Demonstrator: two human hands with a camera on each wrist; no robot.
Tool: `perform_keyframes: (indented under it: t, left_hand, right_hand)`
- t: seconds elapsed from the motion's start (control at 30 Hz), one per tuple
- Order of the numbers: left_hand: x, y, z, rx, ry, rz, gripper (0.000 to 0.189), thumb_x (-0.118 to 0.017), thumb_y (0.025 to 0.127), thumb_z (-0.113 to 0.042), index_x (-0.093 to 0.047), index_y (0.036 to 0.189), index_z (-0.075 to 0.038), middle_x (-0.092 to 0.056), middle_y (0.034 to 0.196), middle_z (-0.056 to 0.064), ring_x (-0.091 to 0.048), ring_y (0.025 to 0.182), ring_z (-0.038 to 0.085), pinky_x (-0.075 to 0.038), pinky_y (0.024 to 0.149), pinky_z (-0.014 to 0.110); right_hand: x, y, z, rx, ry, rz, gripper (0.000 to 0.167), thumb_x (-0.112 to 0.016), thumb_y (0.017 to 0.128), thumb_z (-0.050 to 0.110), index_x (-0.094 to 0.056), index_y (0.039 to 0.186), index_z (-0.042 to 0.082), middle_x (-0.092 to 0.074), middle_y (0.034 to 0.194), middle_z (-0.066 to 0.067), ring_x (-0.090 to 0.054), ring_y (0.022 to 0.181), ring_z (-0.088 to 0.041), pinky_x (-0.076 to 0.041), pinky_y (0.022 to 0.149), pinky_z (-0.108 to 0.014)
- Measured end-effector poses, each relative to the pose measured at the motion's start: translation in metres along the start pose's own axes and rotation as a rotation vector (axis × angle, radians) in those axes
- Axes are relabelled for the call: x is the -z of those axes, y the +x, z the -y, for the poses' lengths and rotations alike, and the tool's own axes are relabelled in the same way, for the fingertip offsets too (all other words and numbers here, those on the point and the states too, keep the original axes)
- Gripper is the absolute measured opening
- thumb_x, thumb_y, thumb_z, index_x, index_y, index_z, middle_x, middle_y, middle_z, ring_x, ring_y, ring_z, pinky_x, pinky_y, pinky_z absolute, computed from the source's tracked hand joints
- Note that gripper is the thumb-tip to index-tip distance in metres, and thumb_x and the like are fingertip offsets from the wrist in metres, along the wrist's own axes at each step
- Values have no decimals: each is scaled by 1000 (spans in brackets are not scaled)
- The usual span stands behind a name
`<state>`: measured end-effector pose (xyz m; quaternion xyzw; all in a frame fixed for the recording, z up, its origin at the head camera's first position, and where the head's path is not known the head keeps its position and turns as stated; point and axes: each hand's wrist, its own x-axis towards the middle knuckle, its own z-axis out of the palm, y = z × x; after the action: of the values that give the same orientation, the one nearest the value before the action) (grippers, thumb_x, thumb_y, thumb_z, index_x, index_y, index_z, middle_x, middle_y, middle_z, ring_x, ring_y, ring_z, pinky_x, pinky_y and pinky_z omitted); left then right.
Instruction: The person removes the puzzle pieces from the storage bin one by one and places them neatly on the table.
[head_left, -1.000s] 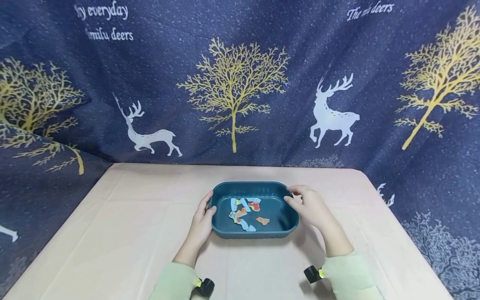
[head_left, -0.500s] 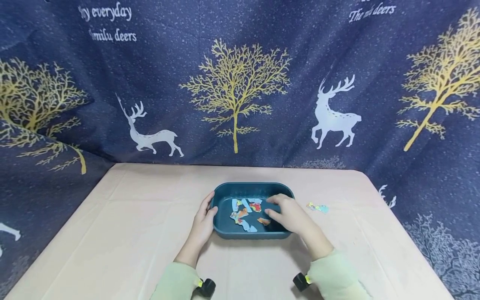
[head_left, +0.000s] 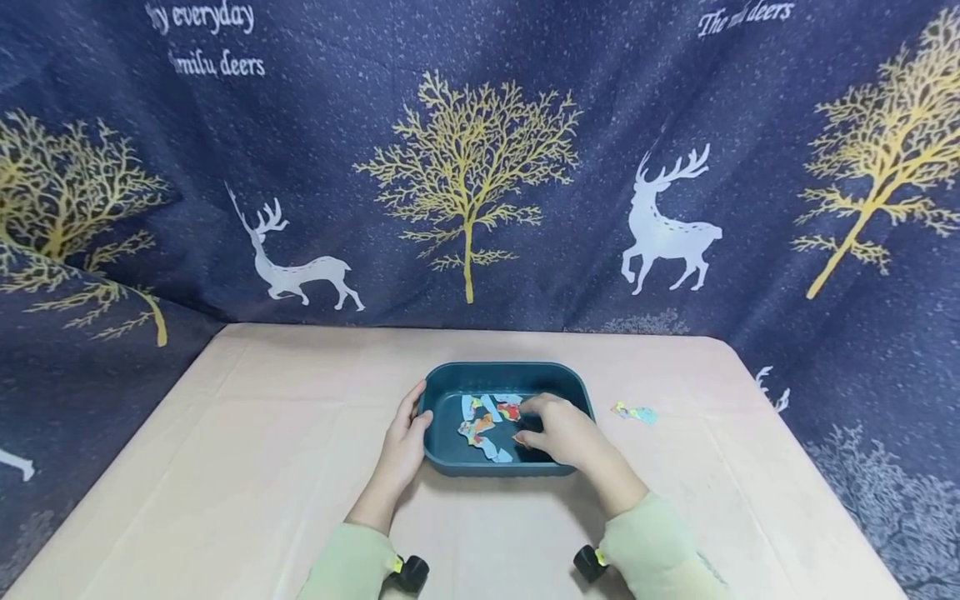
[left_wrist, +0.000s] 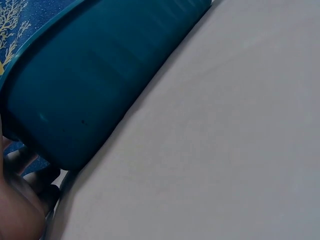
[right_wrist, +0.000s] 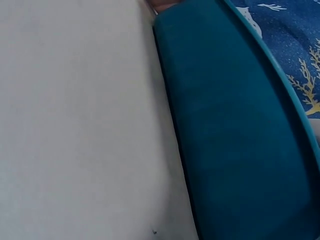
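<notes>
A dark teal plastic tub (head_left: 510, 468) stands on the table, holding several flat, irregular printed pieces (head_left: 480, 425) in light blue, orange and red. My left hand (head_left: 401, 442) grips the tub's left end, thumb at the rim and fingers along the outside; in the left wrist view its fingers (left_wrist: 42, 177) sit by the tub's lower corner. Reaching over the near right rim, my right hand (head_left: 566, 429) is inside the tub, thumb and fingers spread apart. Its thumb overlaps a small orange piece (head_left: 519, 437), mostly hidden, and its fingertips are right beside a red piece (head_left: 510, 412).
One more yellow and light blue piece (head_left: 634, 412) lies on the table right of the tub. A pale cloth covers the table (head_left: 262, 467). Behind its far edge hangs a dark blue curtain (head_left: 525, 275) printed with deer and trees.
My right hand has left the tub's right rim and moved left into the tub, over the orange piece. The piece on the table has come into view. My left hand stays put.
</notes>
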<state>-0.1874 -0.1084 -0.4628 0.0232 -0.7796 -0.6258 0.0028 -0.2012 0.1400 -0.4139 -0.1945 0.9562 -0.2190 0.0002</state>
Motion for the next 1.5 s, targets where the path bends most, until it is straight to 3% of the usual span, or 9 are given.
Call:
perform_keyframes:
  t: [0.13,0.33,0.53,0.83,1.0,1.27,1.5]
  left_hand:
    - [2,1,-2,-7,7,-6,50,-37,101,-23,-26,150,-26,-21,158,-1,-20,145,29,-19,118,49]
    - [3,3,-3,-9,18,-11,50,-37,101,-23,-25,150,-26,-21,158,0,-20,145,29,-19,117,50]
    - [4,5,-3,-14,21,-14,50,-36,101,-23,-25,150,-28,-20,158,0,-20,145,29,-19,117,50]
    - [4,7,-6,-26,0,-17,50,-37,101,-22,-25,149,-29,-21,158,0,-20,145,29,-19,117,50]
    - [4,9,-7,-31,-1,-16,50,-37,101,-23,-25,149,-30,-20,158,0,-20,145,28,-19,117,49]
    - [0,5,-1,-16,-3,-3,50,-37,101,-22,-26,149,-27,-20,158,2,-19,145,30,-19,117,50]
    - [1,-1,4,-25,6,-26,50,-39,100,-21,-28,149,-26,-23,157,3,-22,144,32,-21,116,52]
  right_hand:
    - [-2,3,0,-14,-62,28,43,-74,80,35,-68,115,10,-66,115,-5,-59,113,-23,-50,95,-42]
    - [-3,7,2,-31,-120,82,34,-73,82,27,-70,111,11,-66,116,-4,-59,115,-25,-49,96,-44]
    - [-2,10,4,-29,-157,88,21,-75,80,23,-74,100,15,-67,109,-2,-60,109,-24,-51,93,-42]
    - [0,13,3,-28,-155,71,14,-77,78,23,-75,91,17,-66,105,0,-60,105,-23,-52,90,-40]
    - [1,15,1,-40,-138,80,5,-75,80,20,-71,82,19,-65,96,4,-59,94,-16,-52,85,-36]
    - [-2,7,-1,-48,-95,127,12,-73,81,14,-64,74,19,-58,80,6,-52,76,-10,-51,72,-33]
    - [-7,3,0,-45,-53,140,13,-71,82,11,-62,76,18,-60,78,6,-52,73,-9,-50,70,-32]
